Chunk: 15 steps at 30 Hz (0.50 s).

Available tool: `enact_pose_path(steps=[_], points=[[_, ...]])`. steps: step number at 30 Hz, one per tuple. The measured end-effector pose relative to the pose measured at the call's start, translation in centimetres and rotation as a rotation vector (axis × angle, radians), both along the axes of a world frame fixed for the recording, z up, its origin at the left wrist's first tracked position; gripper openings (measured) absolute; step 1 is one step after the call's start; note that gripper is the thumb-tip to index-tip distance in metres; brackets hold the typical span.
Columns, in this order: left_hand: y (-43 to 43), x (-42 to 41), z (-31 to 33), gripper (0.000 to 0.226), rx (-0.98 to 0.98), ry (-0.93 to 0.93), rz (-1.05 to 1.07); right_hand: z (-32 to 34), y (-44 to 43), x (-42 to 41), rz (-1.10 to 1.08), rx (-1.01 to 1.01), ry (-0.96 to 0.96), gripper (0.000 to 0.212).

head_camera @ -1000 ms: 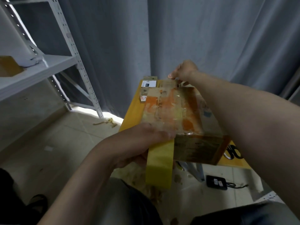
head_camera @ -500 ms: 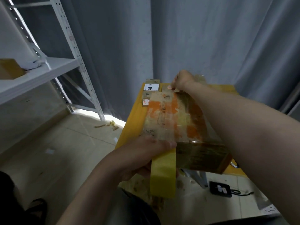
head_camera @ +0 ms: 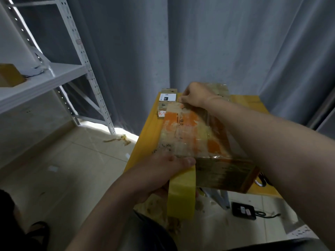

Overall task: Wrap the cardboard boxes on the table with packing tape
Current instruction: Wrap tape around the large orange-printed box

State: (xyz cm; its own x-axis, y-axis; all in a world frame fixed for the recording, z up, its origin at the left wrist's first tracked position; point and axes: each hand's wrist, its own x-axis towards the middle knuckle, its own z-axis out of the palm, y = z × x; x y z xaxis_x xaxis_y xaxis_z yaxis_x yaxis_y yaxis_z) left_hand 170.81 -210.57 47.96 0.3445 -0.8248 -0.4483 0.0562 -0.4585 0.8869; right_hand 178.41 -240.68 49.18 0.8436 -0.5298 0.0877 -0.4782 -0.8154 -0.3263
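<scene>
1. Yellow tape [head_camera: 181, 198] is nearest. It is a wide band hanging from the near top edge of the box [head_camera: 195, 138] down toward the person's lap.
2. The left hand [head_camera: 161, 173] grips that band where it meets the box. The thumb lies flat across it at the edge, and the other fingers [head_camera: 196, 193] curl behind it. Whether a roll sits in the palm is hidden.
3. The box lies on the yellow desk [head_camera: 145, 142], its near end jutting past the desk's near edge. Its top is glossy with clear film over orange patches, and its brown near face looks streaked.
4. At the box's far edge, the right hand [head_camera: 195, 96] has its fingers curled and pressed together, pinching at the top edge. What lies between the fingertips is too small to tell.
5. Just beyond, small boxes [head_camera: 167, 97], one with a white label, sit at the desk's far end beside the big one. A grey curtain [head_camera: 217, 42] hangs behind and a white shelf [head_camera: 45, 78] stands to the left.
6. The step in hand seems to be anchoring a yellow strip at the near edge while the right hand steadies the box.
7. The next move likely calls for pulling the band taut, running it along or under the box, and smoothing it flat. The box must not tip off its overhang.
</scene>
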Motion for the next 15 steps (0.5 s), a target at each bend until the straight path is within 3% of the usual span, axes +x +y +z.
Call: enact_pose_path(steps=[8, 15], points=[[0.2, -0.4, -1.3, 0.041, -0.028, 0.055, 0.054, -1.1, 0.6, 0.0, 0.003, -0.018, 0.286, 0.073], [-0.3, -1.2, -2.0, 0.040, -0.051, -0.011, 0.171, -1.0, 2.7, -1.0, -0.144, -0.222, 0.446, 0.081]])
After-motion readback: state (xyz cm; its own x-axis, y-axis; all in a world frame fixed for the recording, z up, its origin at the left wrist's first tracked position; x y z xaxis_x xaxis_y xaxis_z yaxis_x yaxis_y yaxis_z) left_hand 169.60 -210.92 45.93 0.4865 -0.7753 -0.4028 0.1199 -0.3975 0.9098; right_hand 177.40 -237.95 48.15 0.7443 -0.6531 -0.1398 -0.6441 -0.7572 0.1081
